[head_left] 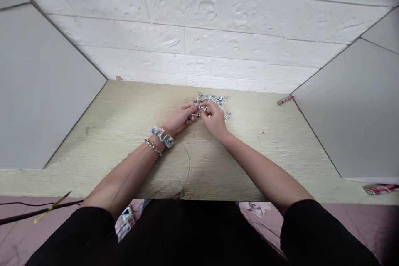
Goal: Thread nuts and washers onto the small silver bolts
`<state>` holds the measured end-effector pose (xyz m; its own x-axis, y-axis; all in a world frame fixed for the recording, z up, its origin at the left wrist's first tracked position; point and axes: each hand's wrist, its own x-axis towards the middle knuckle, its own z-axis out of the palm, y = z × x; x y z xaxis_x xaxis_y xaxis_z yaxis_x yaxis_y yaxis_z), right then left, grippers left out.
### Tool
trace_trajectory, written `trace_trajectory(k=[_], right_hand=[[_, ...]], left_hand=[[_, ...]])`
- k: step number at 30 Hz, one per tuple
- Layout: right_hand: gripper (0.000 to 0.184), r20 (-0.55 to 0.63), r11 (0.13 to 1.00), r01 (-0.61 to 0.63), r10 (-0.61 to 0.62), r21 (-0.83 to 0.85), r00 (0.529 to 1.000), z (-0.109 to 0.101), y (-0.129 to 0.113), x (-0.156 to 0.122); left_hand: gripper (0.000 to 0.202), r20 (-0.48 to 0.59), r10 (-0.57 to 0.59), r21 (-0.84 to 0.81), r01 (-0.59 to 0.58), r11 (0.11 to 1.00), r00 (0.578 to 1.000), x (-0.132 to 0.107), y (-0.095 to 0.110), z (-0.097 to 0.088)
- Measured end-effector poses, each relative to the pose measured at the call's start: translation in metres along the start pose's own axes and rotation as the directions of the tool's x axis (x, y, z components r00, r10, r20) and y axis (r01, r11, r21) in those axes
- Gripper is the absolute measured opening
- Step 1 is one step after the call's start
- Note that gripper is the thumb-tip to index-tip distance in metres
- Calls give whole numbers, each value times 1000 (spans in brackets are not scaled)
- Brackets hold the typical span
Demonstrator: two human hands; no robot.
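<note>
A small heap of silver bolts and nuts lies on the pale wooden table, towards the back. Both my hands meet at the near edge of this heap. My left hand has its fingers pinched on a small metal piece, and my right hand pinches the same spot from the other side. The held piece looks like a bolt, but it is too small to be sure. A scrunchie and a chain bracelet sit on my left wrist.
A red and silver tube-like object lies at the back right by the grey side panel. Another red object rests at the table's front right corner. A grey panel walls the left side; white brick wall behind.
</note>
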<state>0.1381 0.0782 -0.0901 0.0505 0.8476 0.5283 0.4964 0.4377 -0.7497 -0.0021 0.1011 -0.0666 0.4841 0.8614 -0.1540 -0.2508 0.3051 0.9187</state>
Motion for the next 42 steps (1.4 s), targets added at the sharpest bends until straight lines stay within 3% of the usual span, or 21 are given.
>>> trace_trajectory(k=[21,27,29,32,42], right_hand=[[15,18,995,99,-99,-7,995,1,0,-2],[30,37,996,-52,50,69,998,0,-3,-3],[26,17,994,-95,94,61,995,-1,-4,-3],[26,-8,991,-130,130,14,991,-2,-5,-2],[45,66,978,-200,203,-55,977,-4,0,0]], left_hand=[[37,-19,-24,51,25,998,1000,0,0,1],[36,14,-9,56,8,998,1000,1,-1,0],[34,16,-8,60,7,998,1000,1,0,1],[28,7,-3,69,3,998,1000,0,0,1],[27,11,14,77,-15,997,1000,0,-1,0]])
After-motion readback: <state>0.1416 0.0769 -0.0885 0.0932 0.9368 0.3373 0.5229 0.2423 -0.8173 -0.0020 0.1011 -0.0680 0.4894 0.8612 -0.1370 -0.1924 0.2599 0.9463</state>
